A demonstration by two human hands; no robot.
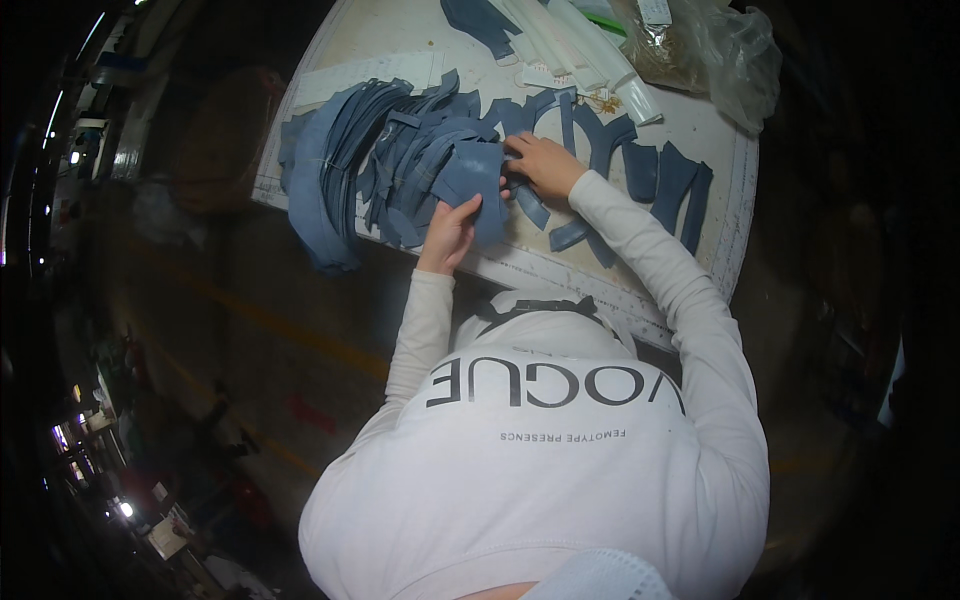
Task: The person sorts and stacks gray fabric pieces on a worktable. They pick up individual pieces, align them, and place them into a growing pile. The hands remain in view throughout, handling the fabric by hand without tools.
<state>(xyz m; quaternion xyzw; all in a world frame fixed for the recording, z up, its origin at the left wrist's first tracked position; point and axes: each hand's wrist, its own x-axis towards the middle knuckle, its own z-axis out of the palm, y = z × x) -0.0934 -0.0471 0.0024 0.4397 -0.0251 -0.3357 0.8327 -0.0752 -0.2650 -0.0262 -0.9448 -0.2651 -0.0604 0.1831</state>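
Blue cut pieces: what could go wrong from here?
The leftmost blue bundle overhangs the table and might slide off if nudged. The right sleeve passes close to loose blue pieces and could sweep them out of place. The held piece in the left hand overlaps the heap, so moving it might drag others along.

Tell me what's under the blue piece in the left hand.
More blue pieces show along the left side of the held piece. The left hand, thumb on top, has its other fingers mostly hidden; whatever else lies directly beneath is covered.
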